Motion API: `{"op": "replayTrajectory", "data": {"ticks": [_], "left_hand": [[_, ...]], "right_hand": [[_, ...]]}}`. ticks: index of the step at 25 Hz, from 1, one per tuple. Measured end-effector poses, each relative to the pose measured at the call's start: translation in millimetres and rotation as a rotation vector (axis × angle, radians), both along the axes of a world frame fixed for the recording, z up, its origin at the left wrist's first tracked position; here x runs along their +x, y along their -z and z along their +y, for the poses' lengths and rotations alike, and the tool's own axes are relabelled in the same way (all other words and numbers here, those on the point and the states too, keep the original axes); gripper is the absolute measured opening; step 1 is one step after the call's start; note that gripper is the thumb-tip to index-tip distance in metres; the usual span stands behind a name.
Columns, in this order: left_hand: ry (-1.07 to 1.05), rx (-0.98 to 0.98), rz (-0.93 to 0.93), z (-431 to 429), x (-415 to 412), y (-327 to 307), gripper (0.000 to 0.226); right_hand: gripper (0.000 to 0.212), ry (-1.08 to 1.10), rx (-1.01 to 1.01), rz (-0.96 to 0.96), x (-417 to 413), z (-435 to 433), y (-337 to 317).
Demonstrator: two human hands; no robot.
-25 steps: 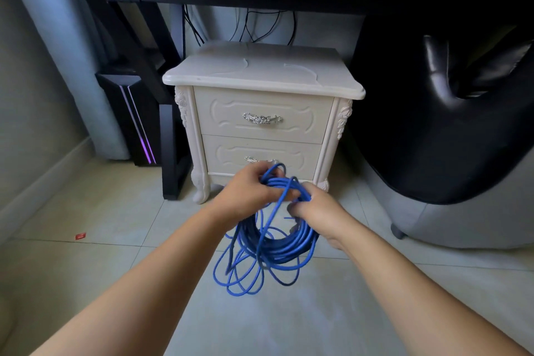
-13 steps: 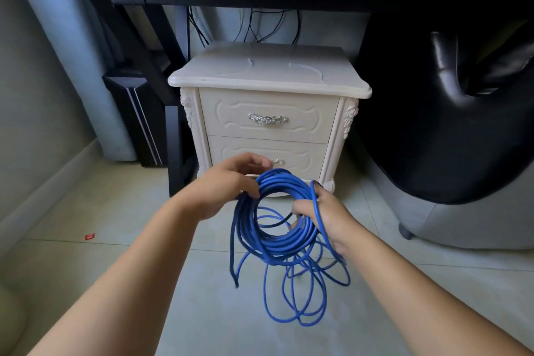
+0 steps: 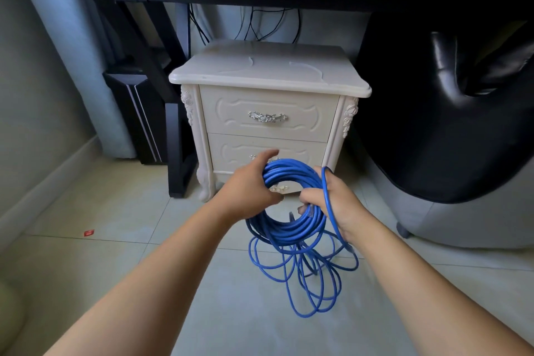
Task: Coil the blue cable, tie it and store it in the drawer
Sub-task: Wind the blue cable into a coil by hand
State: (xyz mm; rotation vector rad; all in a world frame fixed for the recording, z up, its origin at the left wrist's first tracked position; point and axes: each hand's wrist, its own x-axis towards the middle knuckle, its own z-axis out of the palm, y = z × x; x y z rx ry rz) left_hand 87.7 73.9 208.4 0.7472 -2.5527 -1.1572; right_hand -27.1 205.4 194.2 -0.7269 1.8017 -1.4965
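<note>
Head view: left hand (image 3: pixel 248 191) and right hand (image 3: pixel 332 202) both curl round the blue cable (image 3: pixel 289 228), held in the air before the closed drawer (image 3: pixel 268 117). Loose loops (image 3: pixel 306 283) hang below the coil; they likely need gathering in evenly before tying.

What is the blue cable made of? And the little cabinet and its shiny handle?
Cable: looks like a soft plastic or rubbery jacket, smooth and slightly glossy; it bends into loose loops.
Cabinet: probably painted wood or board, cream with a satin sheen and carved trim.
Handle: seems to be metal, silvery with bright glints, though it might be plated plastic.
</note>
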Motion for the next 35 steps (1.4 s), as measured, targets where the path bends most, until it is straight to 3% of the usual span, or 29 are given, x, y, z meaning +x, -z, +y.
{"op": "replayTrajectory", "data": {"ticks": [3,6,8,9,10,12,14,16,18,20,24,28,30,32,35], "left_hand": [[-0.148,0.046,0.094,-3.0,-4.0,3.8,0.013],[-0.273,0.102,0.242,-7.6,-1.4,-4.2,0.011],[-0.4,0.232,0.345,-16.5,3.5,-9.3,0.012],[-0.449,0.305,0.406,-21.7,6.7,-11.5,0.012],[-0.484,0.363,0.455,-26.5,10.2,-13.5,0.011],[-0.509,0.417,0.502,-33.0,15.6,-15.7,0.009],[-0.492,0.408,0.498,-33.8,17.9,-17.1,0.009],[-0.456,0.385,0.487,-29.8,17.0,-17.9,0.008],[-0.425,0.377,0.478,-24.5,14.3,-18.2,0.01],[-0.442,0.378,0.467,-20.4,11.0,-18.0,0.009],[-0.543,0.573,0.57,-5.7,5.8,-13.0,0.006],[-0.593,0.76,0.64,9.5,0.5,-2.8,0.005],[-0.629,0.799,0.649,11.2,-1.4,1.3,0.003],[-0.662,0.845,0.627,13.2,-2.4,4.9,0.005],[-0.584,0.932,0.541,13.6,-3.9,7.4,0.008]], "right_hand": [[0.024,-0.008,-0.055,-0.03,0.0,-1.7,0.7],[0.044,0.02,-0.245,-0.321,-15.1,-2.7,-5.4],[0.038,0.1,-0.245,-0.483,-29.4,5.2,-10.6],[0.028,0.172,-0.137,-0.482,-36.9,9.1,-10.8],[0.018,0.234,0.0,-0.43,-41.6,13.2,-9.3],[0.017,0.389,0.254,-0.109,-46.7,16.8,-7.0],[0.023,0.432,0.146,0.14,-39.9,10.5,-15.5],[0.032,0.154,-0.093,0.04,-21.6,-0.2,-26.1],[0.068,-0.093,-0.137,0.013,-3.0,-12.9,-25.8],[0.091,-0.09,-0.175,0.039,9.6,-23.1,-16.6],[0.05,0.131,-0.314,-0.147,26.3,-33.1,-9.1],[0.048,0.227,-0.31,-0.175,32.8,-37.4,-3.5],[0.045,0.233,-0.23,-0.102,32.7,-36.0,-3.3],[0.039,0.26,-0.151,0.006,31.1,-35.2,-1.8],[0.028,0.327,-0.118,0.015,25.6,-34.6,0.7]]}}
